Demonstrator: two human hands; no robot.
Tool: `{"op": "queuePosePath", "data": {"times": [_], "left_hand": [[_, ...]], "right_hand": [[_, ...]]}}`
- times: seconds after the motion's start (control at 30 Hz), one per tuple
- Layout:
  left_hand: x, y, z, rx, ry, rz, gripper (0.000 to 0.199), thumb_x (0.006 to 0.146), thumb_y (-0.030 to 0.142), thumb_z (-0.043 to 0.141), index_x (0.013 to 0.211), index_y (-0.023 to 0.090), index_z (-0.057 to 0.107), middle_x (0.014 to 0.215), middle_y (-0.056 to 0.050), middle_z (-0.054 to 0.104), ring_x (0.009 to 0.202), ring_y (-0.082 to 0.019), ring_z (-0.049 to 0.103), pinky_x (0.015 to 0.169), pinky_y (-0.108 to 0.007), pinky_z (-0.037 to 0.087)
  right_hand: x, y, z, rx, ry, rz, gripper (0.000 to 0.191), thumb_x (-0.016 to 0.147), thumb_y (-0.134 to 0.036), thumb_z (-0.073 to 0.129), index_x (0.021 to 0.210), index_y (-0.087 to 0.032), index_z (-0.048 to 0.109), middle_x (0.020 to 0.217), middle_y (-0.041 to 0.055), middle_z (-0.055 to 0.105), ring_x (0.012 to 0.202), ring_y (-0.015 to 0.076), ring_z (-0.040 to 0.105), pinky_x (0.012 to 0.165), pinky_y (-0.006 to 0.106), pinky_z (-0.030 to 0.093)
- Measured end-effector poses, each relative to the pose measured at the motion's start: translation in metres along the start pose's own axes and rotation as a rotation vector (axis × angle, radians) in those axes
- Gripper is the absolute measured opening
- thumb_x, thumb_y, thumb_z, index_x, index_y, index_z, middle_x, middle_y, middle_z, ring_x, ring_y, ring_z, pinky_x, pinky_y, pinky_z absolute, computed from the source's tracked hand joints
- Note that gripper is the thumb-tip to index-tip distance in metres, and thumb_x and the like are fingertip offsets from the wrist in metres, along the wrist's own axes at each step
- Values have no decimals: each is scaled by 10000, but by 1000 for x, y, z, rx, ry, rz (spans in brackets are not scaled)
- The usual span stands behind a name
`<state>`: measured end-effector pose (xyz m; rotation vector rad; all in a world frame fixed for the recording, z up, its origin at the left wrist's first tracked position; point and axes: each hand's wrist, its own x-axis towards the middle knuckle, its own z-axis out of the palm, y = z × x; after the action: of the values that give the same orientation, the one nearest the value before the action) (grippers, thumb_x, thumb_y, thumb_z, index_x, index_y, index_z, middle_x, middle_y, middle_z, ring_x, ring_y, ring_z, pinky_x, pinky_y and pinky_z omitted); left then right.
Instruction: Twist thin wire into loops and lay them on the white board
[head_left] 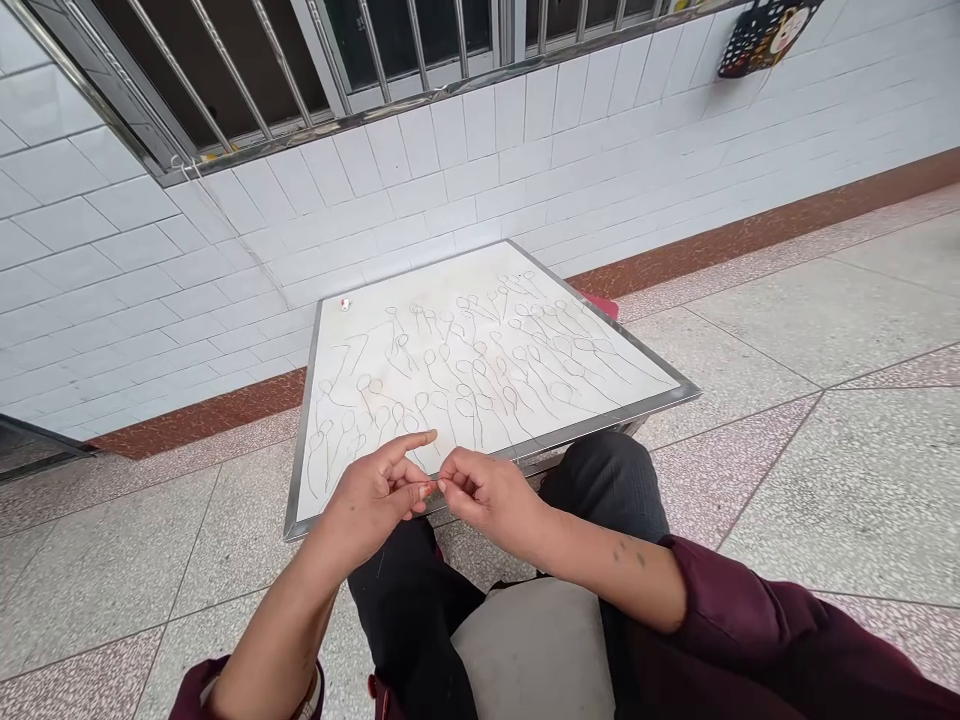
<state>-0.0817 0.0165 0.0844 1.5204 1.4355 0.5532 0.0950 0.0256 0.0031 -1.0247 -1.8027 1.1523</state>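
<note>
My left hand (381, 497) and my right hand (491, 500) meet over the near edge of the white board (360, 350), above my lap. The left thumb pinches against the lower fingers, while its index finger stretches out to the right. A small orange-red spot shows at the left fingertips; its kind is unclear. Thumb and index finger of my right hand are pinched together, almost touching the left fingertips. Whatever lies between the fingers is too small to name. Many thin dark strands with looped ends, like this looped strand (561, 393), lie spread across the board.
A small red-and-white object (345, 304) sits at the board's far left corner. The board has a grey metal rim (630, 405). Behind it stands a white tiled wall (450, 200) with a barred window (360, 50). A black basket (765, 40) hangs at upper right.
</note>
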Motion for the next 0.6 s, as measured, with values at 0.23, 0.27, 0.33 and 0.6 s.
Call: {"op": "queuePosePath", "data": {"times": [0.23,0.27,0.33,0.6], "left_hand": [[1,4,4,41,16,36,514,809,283,611,1321,253,584,789,9,678,700,-167,626,667,-315,507],[1,3,5,50,14,34,515,810,278,607,1324,256,582,786,10,676,700,-168,625,667,-315,506],[1,2,5,75,1,29,513,816,275,601,1328,264,579,792,10,676,702,-168,625,670,-317,503],[2,1,8,97,-26,28,499,836,268,586,1335,257,568,819,4,671,717,-167,631,665,-311,505]], "right_hand": [[2,0,-4,153,0,40,81,870,-171,522,802,-206,548,656,-51,560,571,100,502,544,206,343],[2,0,-5,169,-14,50,82,877,-179,518,807,-206,551,665,-50,565,571,99,500,544,207,343],[3,1,-6,186,-49,70,86,886,-185,513,813,-203,554,677,-48,573,564,96,488,540,207,339],[5,3,-9,260,-66,62,106,913,-215,498,812,-205,529,702,-48,563,588,99,485,576,220,364]]}}
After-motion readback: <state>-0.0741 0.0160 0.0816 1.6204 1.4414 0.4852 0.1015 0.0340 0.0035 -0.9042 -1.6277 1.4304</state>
